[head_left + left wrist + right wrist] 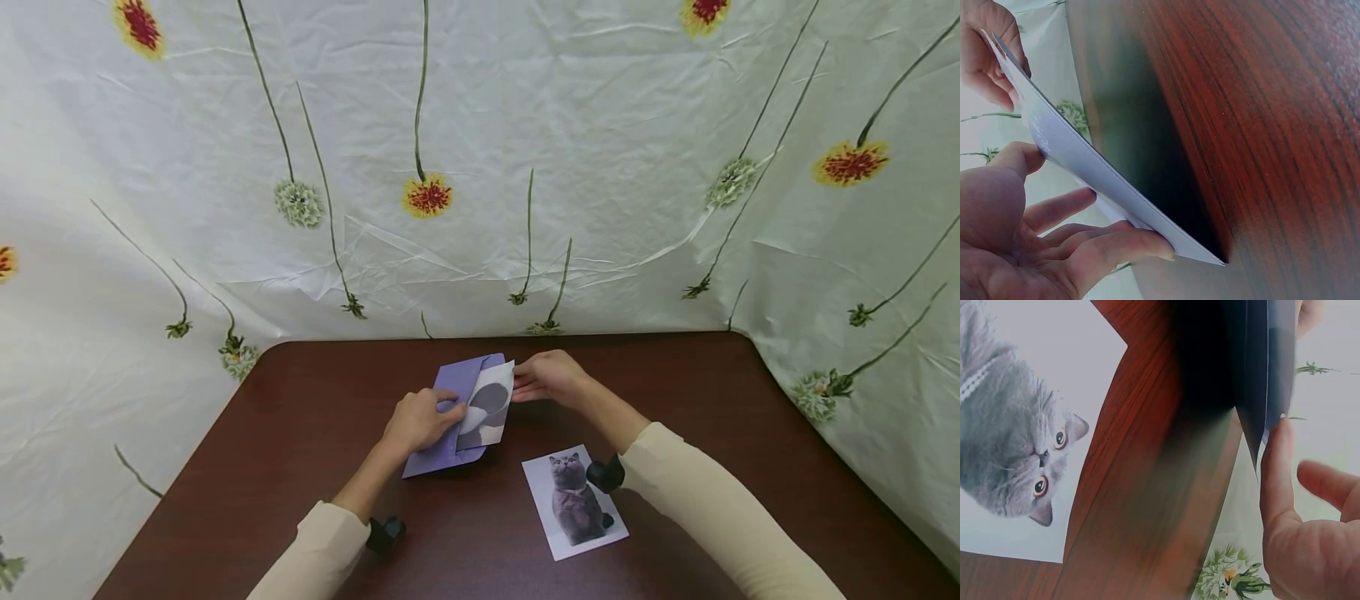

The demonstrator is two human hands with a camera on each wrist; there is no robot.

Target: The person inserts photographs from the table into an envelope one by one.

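Note:
A purple envelope is tilted up off the table, with a grey-and-white picture card partly inside its opening and partly sticking out to the right. My left hand grips the envelope, thumb and fingers spread over it; the left wrist view shows this hand along the underlit pale side of the envelope. At the card's outer edge, my right hand touches with extended fingers. In the right wrist view, its index finger lies straight against the edge while the thumb stands apart.
A cat photo lies face up on the dark wood table, under and beside my right forearm. Behind the table's far edge hangs a white flowered cloth. Dark wrist cameras sit at both cuffs.

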